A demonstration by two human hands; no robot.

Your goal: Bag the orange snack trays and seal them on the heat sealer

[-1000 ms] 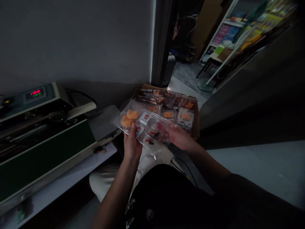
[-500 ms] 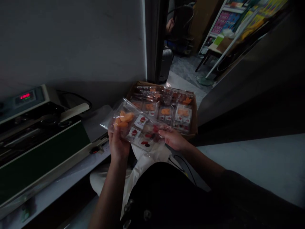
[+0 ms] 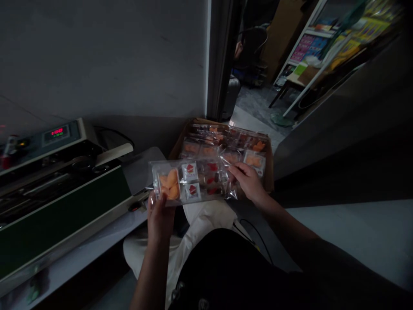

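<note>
A clear plastic packet [image 3: 202,194] is stretched between my two hands, held level above my lap. Inside it lie orange pieces [image 3: 170,183] at the left, two small white squares with red prints [image 3: 190,172] in the middle, and red and dark pieces at the right. My left hand [image 3: 160,215] grips the packet's lower left corner, thumb on top. With thumb and fingers, my right hand [image 3: 247,178] pinches the loose film at the packet's right end. Just beyond, a cardboard box [image 3: 270,165] is filled with several similar packets [image 3: 254,160], partly hidden by the held one.
To the left stands a long machine with a dark green front [image 3: 71,219] and a lit red and green display [image 3: 57,132]. A doorway behind the box shows a silver suitcase [image 3: 232,92], a stand with a round base [image 3: 281,119] and shelves with boxes [image 3: 306,47].
The packet has turned from slanting to nearly level, its printed squares now facing up straight. My right hand has shifted right and up along the film. The whole view has shifted slightly.
</note>
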